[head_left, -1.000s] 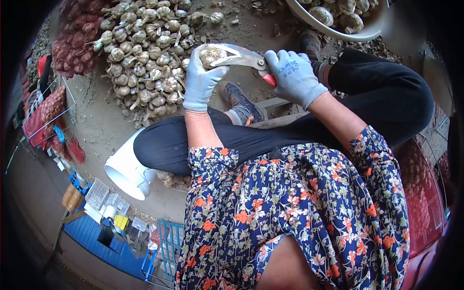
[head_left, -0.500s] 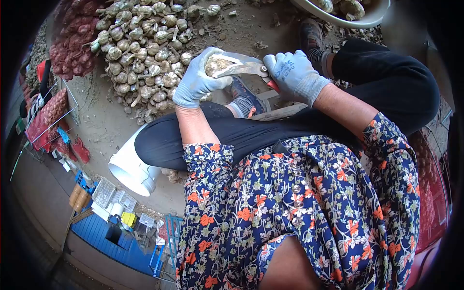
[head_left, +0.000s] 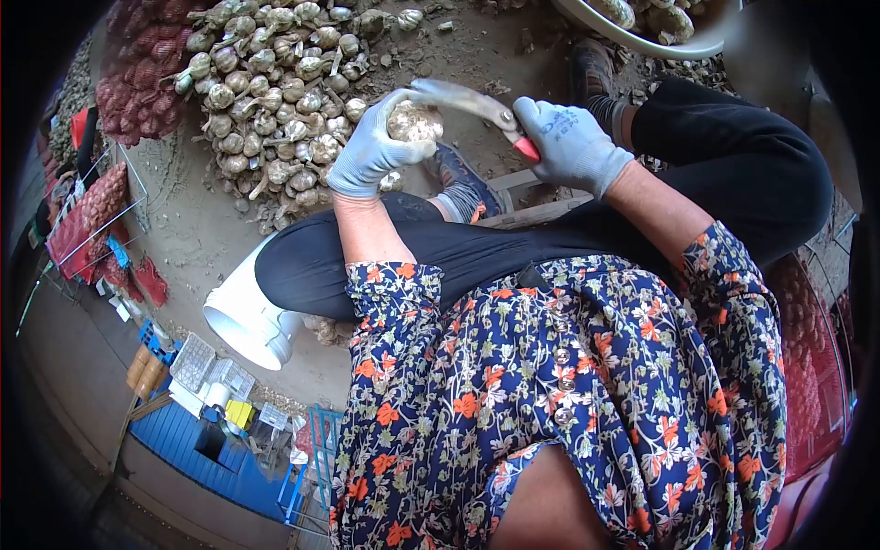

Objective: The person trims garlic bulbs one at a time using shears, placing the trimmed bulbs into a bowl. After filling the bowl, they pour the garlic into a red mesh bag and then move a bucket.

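Note:
My left hand point(head_left: 367, 156), in a pale grey-blue work glove, is closed around a garlic bulb point(head_left: 414, 123). Its thumb and fingers wrap the bulb, leaving the pale, dirt-flecked side in view. In the matching glove, my right hand point(head_left: 570, 142) grips the red handle of a pair of pruning shears point(head_left: 469, 99). The metal blades reach left, their tips right at the left fingers above the bulb, and look closed together. Part of the handles is hidden inside the right hand.
A large heap of garlic point(head_left: 284, 110) lies on the dirt floor beyond my left hand. Red mesh sacks point(head_left: 147, 73) stand behind it. At the top right is a pale basin point(head_left: 632, 38) holding bulbs. By my leg lies a white bucket point(head_left: 243, 316).
The shears' blades, earlier spread around the garlic bulb, have come together and now sit above it. My right hand has shifted slightly right and down; more of the bulb shows.

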Demonstrator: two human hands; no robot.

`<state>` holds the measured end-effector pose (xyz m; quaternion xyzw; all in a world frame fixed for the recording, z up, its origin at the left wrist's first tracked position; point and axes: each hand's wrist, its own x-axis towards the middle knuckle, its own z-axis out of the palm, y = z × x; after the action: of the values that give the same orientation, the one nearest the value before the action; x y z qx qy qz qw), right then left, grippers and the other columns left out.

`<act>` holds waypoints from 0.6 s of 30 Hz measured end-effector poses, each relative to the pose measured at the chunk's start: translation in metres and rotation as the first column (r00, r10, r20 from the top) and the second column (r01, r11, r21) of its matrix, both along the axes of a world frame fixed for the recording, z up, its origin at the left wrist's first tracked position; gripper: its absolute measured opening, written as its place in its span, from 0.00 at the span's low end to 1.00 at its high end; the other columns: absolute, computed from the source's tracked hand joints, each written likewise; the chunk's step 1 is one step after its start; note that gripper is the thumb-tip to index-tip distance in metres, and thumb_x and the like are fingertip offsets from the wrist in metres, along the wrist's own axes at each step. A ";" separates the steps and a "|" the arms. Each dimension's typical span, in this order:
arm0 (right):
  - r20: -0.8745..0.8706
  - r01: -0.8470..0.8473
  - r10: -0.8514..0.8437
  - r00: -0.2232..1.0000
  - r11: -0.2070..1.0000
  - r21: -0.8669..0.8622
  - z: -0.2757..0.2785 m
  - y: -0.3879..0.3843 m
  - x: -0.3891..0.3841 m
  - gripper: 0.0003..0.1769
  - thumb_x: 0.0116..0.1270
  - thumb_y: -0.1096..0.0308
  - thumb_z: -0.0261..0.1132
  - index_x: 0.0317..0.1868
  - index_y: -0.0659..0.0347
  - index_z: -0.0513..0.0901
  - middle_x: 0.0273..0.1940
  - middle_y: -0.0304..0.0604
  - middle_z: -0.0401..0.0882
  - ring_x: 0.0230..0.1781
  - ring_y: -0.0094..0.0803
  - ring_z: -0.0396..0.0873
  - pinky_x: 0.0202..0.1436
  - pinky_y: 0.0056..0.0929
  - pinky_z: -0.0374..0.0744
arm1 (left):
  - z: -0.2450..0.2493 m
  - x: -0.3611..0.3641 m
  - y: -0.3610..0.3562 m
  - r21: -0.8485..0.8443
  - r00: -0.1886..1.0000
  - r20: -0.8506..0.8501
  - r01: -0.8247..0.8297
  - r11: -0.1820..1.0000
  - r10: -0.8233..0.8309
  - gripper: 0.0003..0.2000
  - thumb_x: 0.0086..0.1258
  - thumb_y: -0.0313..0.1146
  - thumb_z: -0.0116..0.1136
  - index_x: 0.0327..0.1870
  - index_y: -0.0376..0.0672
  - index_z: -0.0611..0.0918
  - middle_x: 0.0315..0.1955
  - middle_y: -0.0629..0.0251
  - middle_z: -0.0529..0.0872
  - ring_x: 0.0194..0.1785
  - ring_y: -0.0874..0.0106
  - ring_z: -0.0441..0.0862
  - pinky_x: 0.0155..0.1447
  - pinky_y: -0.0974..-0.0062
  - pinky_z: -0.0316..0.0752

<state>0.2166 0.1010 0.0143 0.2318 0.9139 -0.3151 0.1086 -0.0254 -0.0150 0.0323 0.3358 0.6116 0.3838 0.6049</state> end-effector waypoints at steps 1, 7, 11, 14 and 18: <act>-0.047 -0.052 0.054 0.997 0.997 0.049 -0.001 -0.001 -0.001 0.20 0.62 0.56 0.63 0.47 0.60 0.71 0.37 0.49 0.80 0.39 0.44 0.83 0.41 0.42 0.78 | 0.001 0.001 -0.002 -0.024 0.993 0.112 -0.030 0.999 0.032 0.28 0.44 0.30 0.73 0.51 0.39 0.78 0.41 0.69 0.82 0.43 0.82 0.79 0.50 0.81 0.74; 0.130 -0.187 0.169 0.977 0.972 0.141 0.011 -0.002 -0.007 0.24 0.61 0.55 0.64 0.52 0.59 0.70 0.41 0.47 0.79 0.43 0.41 0.81 0.46 0.44 0.71 | 0.003 0.004 -0.003 -0.062 0.995 0.043 0.096 0.994 -0.093 0.24 0.45 0.29 0.71 0.47 0.38 0.78 0.38 0.69 0.83 0.41 0.83 0.78 0.47 0.82 0.73; 0.195 -0.230 0.210 0.958 0.969 0.088 0.007 -0.006 -0.008 0.22 0.65 0.52 0.61 0.51 0.59 0.70 0.41 0.47 0.79 0.43 0.42 0.81 0.45 0.43 0.72 | 0.002 0.003 -0.003 -0.107 0.988 0.133 0.093 0.990 -0.079 0.23 0.45 0.29 0.71 0.46 0.38 0.78 0.36 0.70 0.83 0.40 0.83 0.79 0.46 0.82 0.73; 0.200 -0.222 0.209 0.957 0.974 0.041 0.004 -0.007 -0.005 0.22 0.66 0.51 0.60 0.51 0.59 0.70 0.40 0.48 0.81 0.41 0.43 0.82 0.43 0.43 0.75 | 0.000 0.006 -0.003 -0.101 0.987 0.136 0.101 0.990 -0.086 0.24 0.45 0.28 0.72 0.46 0.38 0.78 0.37 0.70 0.84 0.40 0.82 0.79 0.46 0.82 0.74; 0.173 -0.114 0.122 0.977 0.992 -0.059 -0.006 -0.009 -0.003 0.19 0.61 0.56 0.65 0.43 0.61 0.69 0.33 0.51 0.81 0.35 0.45 0.83 0.38 0.42 0.77 | -0.006 0.003 -0.002 -0.064 0.982 0.154 0.119 0.991 -0.108 0.24 0.45 0.28 0.73 0.47 0.38 0.78 0.38 0.70 0.84 0.42 0.82 0.80 0.47 0.82 0.74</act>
<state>0.2135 0.0916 0.0088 0.2014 0.9048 -0.3086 0.2133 -0.0229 -0.0166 0.0260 0.3182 0.5578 0.3501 0.6819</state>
